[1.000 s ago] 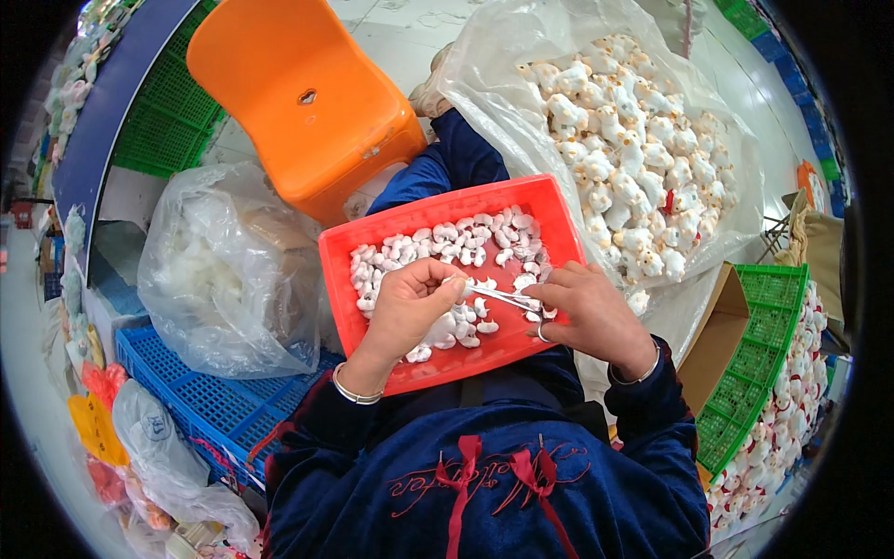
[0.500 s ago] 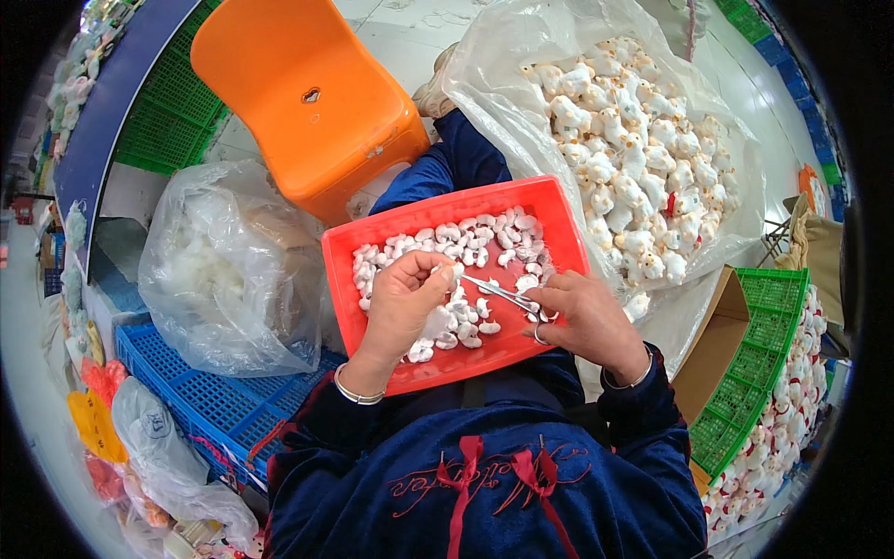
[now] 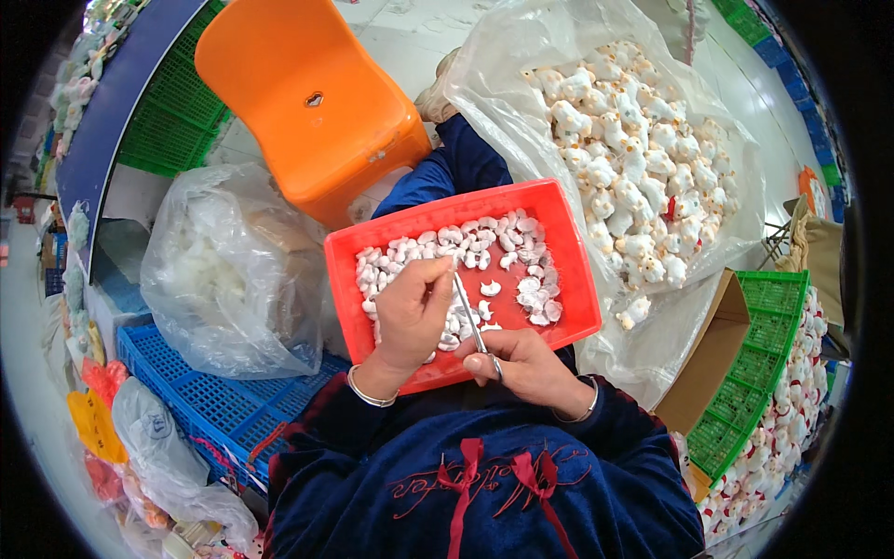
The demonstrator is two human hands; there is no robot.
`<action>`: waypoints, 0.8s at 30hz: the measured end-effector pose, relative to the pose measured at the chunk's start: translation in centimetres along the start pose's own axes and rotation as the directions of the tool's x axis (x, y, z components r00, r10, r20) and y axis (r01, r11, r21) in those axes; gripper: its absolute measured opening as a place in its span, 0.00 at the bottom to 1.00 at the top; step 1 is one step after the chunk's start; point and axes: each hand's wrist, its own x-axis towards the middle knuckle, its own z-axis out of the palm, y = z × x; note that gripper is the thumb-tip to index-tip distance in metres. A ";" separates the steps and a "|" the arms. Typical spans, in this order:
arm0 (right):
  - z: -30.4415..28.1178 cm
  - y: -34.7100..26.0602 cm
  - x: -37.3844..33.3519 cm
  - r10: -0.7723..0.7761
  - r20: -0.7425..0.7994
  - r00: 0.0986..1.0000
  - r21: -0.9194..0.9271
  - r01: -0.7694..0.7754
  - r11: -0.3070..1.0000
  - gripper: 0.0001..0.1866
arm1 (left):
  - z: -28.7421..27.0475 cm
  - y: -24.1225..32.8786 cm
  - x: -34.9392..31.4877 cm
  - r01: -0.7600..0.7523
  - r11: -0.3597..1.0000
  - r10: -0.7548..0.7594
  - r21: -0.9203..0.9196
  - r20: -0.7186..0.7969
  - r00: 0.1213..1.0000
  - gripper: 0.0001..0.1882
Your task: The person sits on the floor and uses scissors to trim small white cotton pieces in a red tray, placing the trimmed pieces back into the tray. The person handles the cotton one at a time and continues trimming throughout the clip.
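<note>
My left hand [image 3: 414, 312] is closed in a pinch over the red tray [image 3: 579, 279], at a small white fabric piece mostly hidden by the fingers. Silver forceps [image 3: 468, 312] with scissor-type finger loops are gripped in my right hand [image 3: 529, 368], near the tray's front edge. Their slim tips point up and away and meet my left fingertips. Small curved white fabric pieces [image 3: 451, 235] lie scattered in the tray, thickest along its far side, with a few by the forceps. The tray rests on my lap.
An orange chair [image 3: 307, 102] stands at far left, beside a clear bag of white stuffing [image 3: 209, 270] on a blue crate [image 3: 223, 401]. At far right, a large plastic bag holds white plush toys [image 3: 643, 168]. A cardboard box [image 3: 708, 345] and green crate [image 3: 759, 373] stand right.
My right hand has moved left and nearer my body, swinging the forceps from slanting sideways to nearly upright. My left hand has turned and shifted slightly right, still pinching.
</note>
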 end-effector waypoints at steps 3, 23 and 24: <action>0.7 0.4 0.4 -0.067 0.010 0.998 0.083 0.066 0.994 0.17 | 0.4 -0.4 0.0 -0.175 0.981 0.177 0.087 -0.016 0.984 0.08; -3.1 -2.3 0.0 -0.515 -0.132 0.847 -0.955 0.031 0.295 0.29 | -0.1 -1.4 0.8 0.436 0.840 -0.429 -0.324 0.098 0.898 0.04; -3.3 -2.0 0.2 -0.517 -0.126 0.847 -0.958 0.032 0.285 0.28 | -0.1 -1.2 0.8 0.457 0.820 -0.450 -0.345 0.108 0.887 0.04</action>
